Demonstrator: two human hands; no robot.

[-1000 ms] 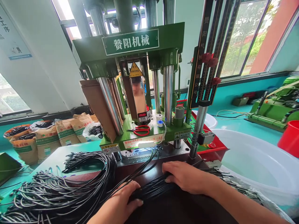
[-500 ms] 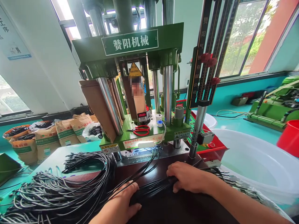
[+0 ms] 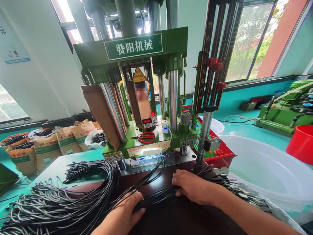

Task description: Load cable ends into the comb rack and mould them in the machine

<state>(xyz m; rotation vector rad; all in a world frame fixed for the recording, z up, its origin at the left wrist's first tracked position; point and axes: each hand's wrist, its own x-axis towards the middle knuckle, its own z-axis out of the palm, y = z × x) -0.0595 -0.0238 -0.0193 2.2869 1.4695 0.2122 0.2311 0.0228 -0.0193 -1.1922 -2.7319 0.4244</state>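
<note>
A bundle of black cables [image 3: 160, 196] stretches across the dark tabletop in front of me. My left hand [image 3: 128, 209] is closed around its left part, thumb on the near side and fingers on the far side. My right hand [image 3: 189, 186] grips the bundle further right, its fingers curled over the strands. Past the right hand, the cable ends with metal connectors [image 3: 244, 189] fan out toward the right edge. Several loose cables [image 3: 146, 178] run from beneath the press down toward my left hand.
A green press [image 3: 146, 143] stands ahead, with red-handled scissors [image 3: 146, 137] on its lower plate. A large pile of coiled cables [image 3: 61, 205] covers the left side. Paper sacks [image 3: 46, 147] stand behind it. At right are a white tub [image 3: 261, 166] and a red bucket [image 3: 300, 143].
My right thumb has drawn in toward the fingers, closing on the bundle. The connector ends at right show more. The whole view has shifted slightly.
</note>
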